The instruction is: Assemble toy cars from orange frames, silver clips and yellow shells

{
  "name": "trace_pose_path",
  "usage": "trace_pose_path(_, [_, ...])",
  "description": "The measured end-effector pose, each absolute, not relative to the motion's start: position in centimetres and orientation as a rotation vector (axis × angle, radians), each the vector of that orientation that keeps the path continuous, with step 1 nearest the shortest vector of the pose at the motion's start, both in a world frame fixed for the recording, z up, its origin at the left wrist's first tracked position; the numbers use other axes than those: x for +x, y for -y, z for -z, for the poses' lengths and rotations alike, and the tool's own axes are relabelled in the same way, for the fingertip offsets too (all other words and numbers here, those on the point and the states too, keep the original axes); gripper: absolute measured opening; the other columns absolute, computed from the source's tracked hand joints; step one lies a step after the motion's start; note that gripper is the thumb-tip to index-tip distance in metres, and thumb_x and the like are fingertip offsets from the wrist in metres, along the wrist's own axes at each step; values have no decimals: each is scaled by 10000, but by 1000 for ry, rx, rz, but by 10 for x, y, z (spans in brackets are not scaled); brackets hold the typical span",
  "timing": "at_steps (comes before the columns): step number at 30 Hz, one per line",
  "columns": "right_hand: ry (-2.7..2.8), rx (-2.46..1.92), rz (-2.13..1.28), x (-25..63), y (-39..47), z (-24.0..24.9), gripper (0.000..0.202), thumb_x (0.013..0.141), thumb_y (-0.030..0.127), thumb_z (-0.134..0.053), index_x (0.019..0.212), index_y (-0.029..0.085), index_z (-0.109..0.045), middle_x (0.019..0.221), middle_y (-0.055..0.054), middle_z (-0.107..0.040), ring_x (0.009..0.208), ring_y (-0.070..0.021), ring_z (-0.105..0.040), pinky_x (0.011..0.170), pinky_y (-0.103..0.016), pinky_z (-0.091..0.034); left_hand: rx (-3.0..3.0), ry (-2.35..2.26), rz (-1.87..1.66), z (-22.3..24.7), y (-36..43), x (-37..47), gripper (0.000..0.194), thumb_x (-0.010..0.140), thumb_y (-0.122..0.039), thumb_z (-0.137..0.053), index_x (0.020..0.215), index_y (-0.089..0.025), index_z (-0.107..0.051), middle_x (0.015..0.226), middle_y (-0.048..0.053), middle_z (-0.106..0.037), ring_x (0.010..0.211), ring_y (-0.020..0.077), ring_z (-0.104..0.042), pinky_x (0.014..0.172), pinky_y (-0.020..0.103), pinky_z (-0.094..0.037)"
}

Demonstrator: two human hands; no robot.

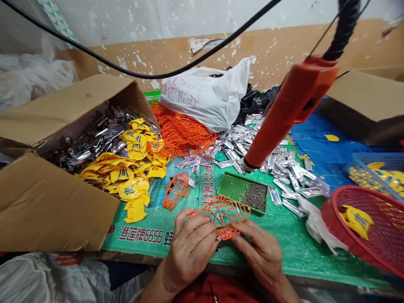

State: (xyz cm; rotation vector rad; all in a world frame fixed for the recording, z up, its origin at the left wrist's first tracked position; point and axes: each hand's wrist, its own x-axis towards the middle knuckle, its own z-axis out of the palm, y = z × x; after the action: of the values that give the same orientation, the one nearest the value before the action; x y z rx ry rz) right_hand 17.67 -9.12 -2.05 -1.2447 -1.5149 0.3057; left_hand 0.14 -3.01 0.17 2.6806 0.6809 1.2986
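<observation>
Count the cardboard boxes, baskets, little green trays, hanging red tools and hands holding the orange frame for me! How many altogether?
Cardboard boxes: 2 (left box, right box)
Baskets: 2 (red basket, blue basket)
Green tray: 1
Hanging red tool: 1
Hands on the orange frame: 2 (left hand, right hand)
Total: 8

At lower centre, the left hand (192, 246) and right hand (261, 248) cover the near edges of the orange frame (225, 212); their forearms (282, 290) are cut off below. The left edge crops the cardboard box (50, 206), the right edge the red basket (388, 214). Mid-frame, the white bag (205, 99) hides most of its contents; the metal bits (256, 196) are too small to identify. A pale shape (394, 19), upper right, is blurred.
</observation>
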Motion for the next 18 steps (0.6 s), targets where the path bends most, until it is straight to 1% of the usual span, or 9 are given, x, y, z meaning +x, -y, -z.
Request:
trace_pose_path(6, [1528, -1261, -350, 178, 93, 23, 145, 859, 231, -597, 969, 213, -690, 739, -35, -715, 608, -131, -671, 537, -194, -527, 2639, -707, -1278, -3, 31, 2, 73, 829, -125, -612, 857, -192, -615, 812, -30, -742, 833, 133, -644, 992, 406, -385])
trace_pose_path(11, [1533, -1281, -393, 178, 94, 23, 141, 847, 236, -610, 954, 221, -701, 747, -38, -722, 601, -141, -668, 542, -210, -534, 2609, -727, -1273, -2, 31, 0, 68, 834, -126, -604, 834, -194, -610, 799, -36, -732, 810, 125, -641, 989, 403, -380])
trace_pose_path(14, [1560, -1287, -388, 178, 93, 24, 150, 846, 228, -613, 970, 225, -698, 734, -28, -717, 596, -135, -665, 541, -201, -528, 2618, -710, -1261, 2, 31, -4, 72, 821, -126, -632, 863, -181, -614, 822, -29, -733, 823, 128, -636, 1008, 407, -356])
trace_pose_path(18, [1593, -1282, -360, 178, 93, 24, 150, 856, 232, -603, 984, 218, -680, 787, -40, -731, 640, -139, -682, 578, -196, -540, 2636, -676, -1231, 4, 31, -8, 76, 829, -139, -637, 889, -179, -614, 845, -34, -734, 827, 121, -631, 1026, 406, -332])
